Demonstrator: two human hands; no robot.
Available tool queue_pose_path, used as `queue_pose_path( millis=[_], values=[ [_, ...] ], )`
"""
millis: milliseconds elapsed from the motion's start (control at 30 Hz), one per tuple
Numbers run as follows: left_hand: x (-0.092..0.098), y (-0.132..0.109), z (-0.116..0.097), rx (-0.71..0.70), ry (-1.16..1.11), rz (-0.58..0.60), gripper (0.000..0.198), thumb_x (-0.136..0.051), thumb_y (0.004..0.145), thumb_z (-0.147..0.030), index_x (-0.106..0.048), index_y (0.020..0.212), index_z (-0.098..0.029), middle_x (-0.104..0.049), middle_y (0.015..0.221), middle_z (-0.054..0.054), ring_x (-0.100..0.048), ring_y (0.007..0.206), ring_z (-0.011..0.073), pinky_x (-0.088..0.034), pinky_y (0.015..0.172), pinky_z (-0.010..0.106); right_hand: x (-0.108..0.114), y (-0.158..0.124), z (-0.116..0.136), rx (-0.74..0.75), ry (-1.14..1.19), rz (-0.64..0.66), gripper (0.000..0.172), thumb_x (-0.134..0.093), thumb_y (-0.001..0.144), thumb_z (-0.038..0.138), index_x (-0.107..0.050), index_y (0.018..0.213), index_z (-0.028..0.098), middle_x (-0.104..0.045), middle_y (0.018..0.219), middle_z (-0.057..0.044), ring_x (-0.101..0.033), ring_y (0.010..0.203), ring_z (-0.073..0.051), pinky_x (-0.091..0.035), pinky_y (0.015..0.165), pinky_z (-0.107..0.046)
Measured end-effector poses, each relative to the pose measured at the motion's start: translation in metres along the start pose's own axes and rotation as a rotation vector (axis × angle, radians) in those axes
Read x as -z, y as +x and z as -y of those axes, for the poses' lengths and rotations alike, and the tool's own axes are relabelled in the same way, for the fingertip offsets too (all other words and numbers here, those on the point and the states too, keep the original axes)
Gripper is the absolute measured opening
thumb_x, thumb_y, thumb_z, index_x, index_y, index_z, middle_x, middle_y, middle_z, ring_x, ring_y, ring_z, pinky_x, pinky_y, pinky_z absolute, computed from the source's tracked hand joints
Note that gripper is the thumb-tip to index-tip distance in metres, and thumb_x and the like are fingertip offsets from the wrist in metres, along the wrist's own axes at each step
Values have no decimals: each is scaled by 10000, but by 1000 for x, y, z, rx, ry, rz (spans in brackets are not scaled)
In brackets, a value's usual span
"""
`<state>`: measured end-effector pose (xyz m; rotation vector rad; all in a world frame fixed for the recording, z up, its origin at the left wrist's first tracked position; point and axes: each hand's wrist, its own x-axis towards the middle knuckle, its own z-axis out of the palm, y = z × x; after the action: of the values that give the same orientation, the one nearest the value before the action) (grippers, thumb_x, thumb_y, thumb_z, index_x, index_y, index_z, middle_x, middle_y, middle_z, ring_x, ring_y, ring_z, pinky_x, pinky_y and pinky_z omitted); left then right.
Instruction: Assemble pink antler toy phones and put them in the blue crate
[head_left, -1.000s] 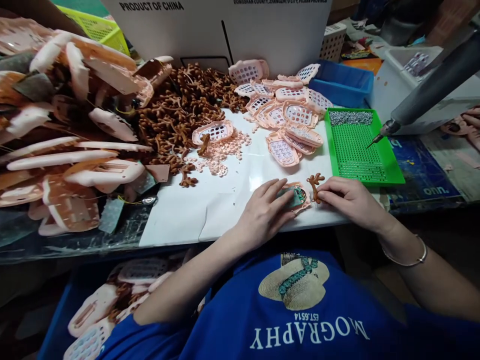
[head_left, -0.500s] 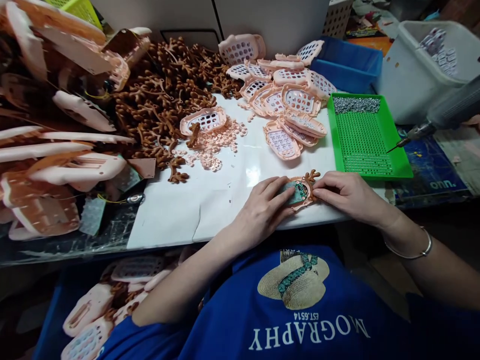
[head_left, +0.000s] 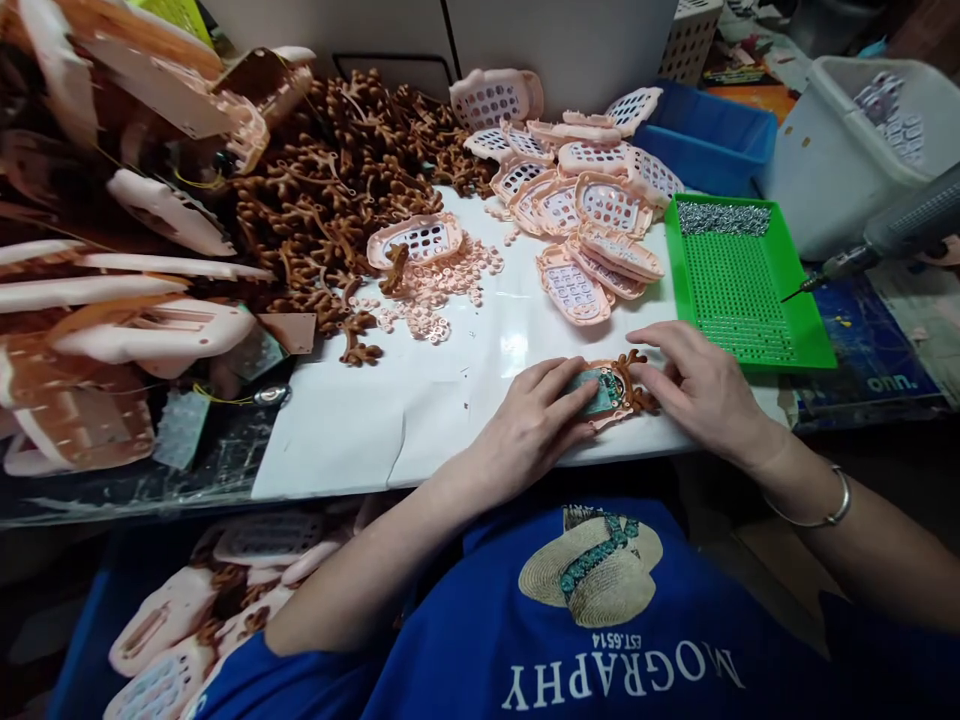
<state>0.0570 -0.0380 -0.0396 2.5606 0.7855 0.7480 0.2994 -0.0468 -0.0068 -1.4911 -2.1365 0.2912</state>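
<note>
At the table's front edge lies a small pink plastic shell (head_left: 616, 420) with a green circuit board (head_left: 598, 397) inside. My left hand (head_left: 538, 418) is closed over its left side, fingers resting on the board and rim. Brown antler-shaped pieces (head_left: 639, 378) stick out from the shell's right end. My right hand (head_left: 701, 385) is beside them, thumb close to or touching the antlers and index finger spread away; nothing shows between these fingers.
A green perforated tray (head_left: 806, 340) with many screws stands at right, below an electric screwdriver (head_left: 877, 245). Pink shells (head_left: 574, 287) with keypads lie behind my hands. Small pink rings (head_left: 427, 320) and a heap of brown antlers (head_left: 300, 210) are at left, near stacked shells (head_left: 150, 335).
My right hand has opened, its index finger lifting away from the antlers. A second antler piece now shows at the shell's right end. My left hand still holds the shell.
</note>
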Motion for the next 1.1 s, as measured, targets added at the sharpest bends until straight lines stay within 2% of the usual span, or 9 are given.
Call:
queue_pose_path(
  millis=[100, 367, 500, 600, 700, 833, 967, 1033, 1100],
  values=[
    [0, 0, -1, 9, 17, -4, 418, -553, 967, -345, -544, 1327, -133, -535, 1399, 222, -498, 1303, 321, -489, 1042, 554, -8, 4, -3, 24, 46, 85, 195, -547, 965, 275, -682, 1070, 183, -698, 1001, -72, -672, 929, -202, -524, 842, -340],
    [-2, -2, -1, 34, 29, -20, 419, -543, 968, -379, -541, 1327, -162, -468, 1459, 239, -511, 1307, 332, -492, 1024, 553, -11, 8, 0, -22, -106, 221, 299, -468, 990, 362, -701, 1080, 198, -645, 1070, -113, -659, 887, -231, -545, 760, -374],
    [-6, -2, 0, 39, 8, 2, 536, -606, 906, -486, -537, 1328, -165, -437, 1472, 268, -494, 1319, 375, -475, 1023, 588, -19, -1, 0, 6, -50, 93, 276, -469, 996, 342, -665, 1125, 196, -612, 1207, -128, -664, 1009, -228, -560, 869, -384],
    [-4, -4, -2, 65, 18, 15, 481, -589, 929, -447, -535, 1323, -175, -484, 1431, 234, -512, 1295, 348, -485, 1024, 559, -20, -6, 1, 21, -42, -72, 237, -491, 990, 320, -656, 1112, 202, -656, 1110, -111, -669, 994, -222, -559, 859, -372],
    [4, -14, -5, 112, 34, -10, 444, -581, 945, -384, -521, 1338, -185, -493, 1423, 210, -525, 1276, 328, -493, 1022, 538, -8, -2, 3, 34, -8, -215, 206, -492, 984, 280, -657, 1084, 205, -689, 1045, -104, -675, 960, -223, -555, 830, -371],
    [23, -34, -7, 230, -65, -117, 466, -605, 937, -334, -500, 1372, -202, -535, 1391, 188, -535, 1285, 305, -481, 1052, 513, 15, 13, 2, 32, 58, -278, 184, -512, 970, 278, -678, 1031, 222, -711, 1020, -90, -677, 974, -230, -545, 879, -402],
    [37, -36, -7, 444, -333, -359, 584, -655, 904, -373, -428, 1425, -238, -572, 1358, 132, -567, 1260, 260, -475, 1076, 457, 7, 16, 11, -152, 439, -137, 257, -563, 947, 409, -671, 1082, 219, -727, 984, -76, -704, 861, -197, -582, 829, -391],
    [34, -26, -10, 507, -506, -446, 638, -649, 903, -406, -382, 1461, -249, -550, 1382, 127, -569, 1264, 253, -482, 1072, 443, -13, 13, 20, -198, 757, 10, 452, -602, 909, 509, -582, 1265, 233, -704, 1166, -111, -703, 1018, -217, -592, 884, -404],
    [24, -10, -14, 514, -639, -466, 670, -647, 900, -427, -365, 1479, -241, -525, 1408, 133, -555, 1289, 256, -479, 1080, 442, -34, 10, 30, -137, 975, 116, 717, -621, 867, 598, -384, 1468, 288, -561, 1431, -139, -588, 1285, -245, -534, 1035, -438]
  ],
)
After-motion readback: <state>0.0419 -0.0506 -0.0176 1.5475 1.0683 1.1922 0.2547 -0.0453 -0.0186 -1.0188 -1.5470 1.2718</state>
